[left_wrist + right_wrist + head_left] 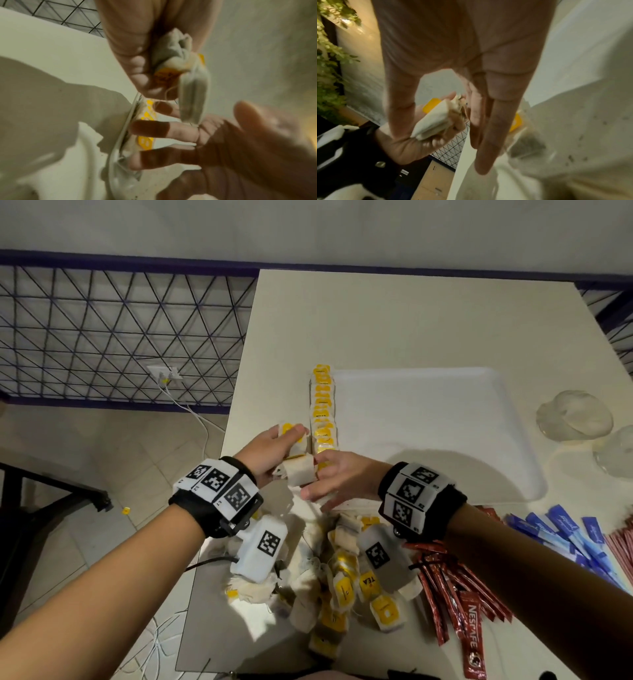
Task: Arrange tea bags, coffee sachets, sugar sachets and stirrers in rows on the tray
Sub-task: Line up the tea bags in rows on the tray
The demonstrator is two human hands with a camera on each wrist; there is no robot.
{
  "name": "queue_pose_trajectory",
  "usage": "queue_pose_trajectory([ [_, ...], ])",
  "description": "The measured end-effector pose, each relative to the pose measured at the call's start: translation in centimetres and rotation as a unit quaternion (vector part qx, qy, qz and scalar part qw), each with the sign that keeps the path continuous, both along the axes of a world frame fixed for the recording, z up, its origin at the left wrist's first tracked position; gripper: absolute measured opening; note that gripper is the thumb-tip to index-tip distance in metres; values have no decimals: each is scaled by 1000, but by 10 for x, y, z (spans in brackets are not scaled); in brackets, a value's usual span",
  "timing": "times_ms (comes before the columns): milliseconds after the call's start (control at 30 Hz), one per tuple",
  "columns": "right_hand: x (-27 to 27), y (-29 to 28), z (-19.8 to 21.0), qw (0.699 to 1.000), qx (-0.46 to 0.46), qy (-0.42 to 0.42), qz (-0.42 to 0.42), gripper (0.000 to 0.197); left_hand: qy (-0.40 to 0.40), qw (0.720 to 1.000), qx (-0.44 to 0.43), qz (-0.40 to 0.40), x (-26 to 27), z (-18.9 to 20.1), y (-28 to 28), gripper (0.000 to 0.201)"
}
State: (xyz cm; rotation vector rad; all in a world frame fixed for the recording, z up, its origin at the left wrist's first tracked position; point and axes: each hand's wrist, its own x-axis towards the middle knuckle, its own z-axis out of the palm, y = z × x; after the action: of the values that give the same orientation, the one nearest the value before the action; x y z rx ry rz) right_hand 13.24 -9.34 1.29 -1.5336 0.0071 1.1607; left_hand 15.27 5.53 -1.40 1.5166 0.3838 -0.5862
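Observation:
A white tray lies on the table, with a row of yellow-tagged tea bags along its left edge. My left hand grips a small bunch of tea bags just left of the row's near end; one bag hangs down from the bunch. My right hand is beside it with fingers straight and spread, reaching to the near end of the row and holding nothing. A loose pile of tea bags lies under both wrists.
Red coffee sachets lie to the right of the pile, with blue sachets and thin red sticks further right. Two clear plastic containers stand right of the tray. The table's left edge drops to the floor.

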Motion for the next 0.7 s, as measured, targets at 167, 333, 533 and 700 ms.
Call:
queue_pose_trajectory([
  [167,-8,9,-12,984,61,-6,-169,42,35,994,-49,90,-5,10,-1,10],
  [333,-6,12,-12,975,26,18,-219,41,18,996,-45,81,-11,11,2,12],
  [533,-6,6,-18,984,-30,-15,-175,19,31,993,-93,60,-19,6,1,22],
  [700,-5,-6,-22,987,-53,-38,-148,16,49,981,-119,143,-15,-2,7,8],
])
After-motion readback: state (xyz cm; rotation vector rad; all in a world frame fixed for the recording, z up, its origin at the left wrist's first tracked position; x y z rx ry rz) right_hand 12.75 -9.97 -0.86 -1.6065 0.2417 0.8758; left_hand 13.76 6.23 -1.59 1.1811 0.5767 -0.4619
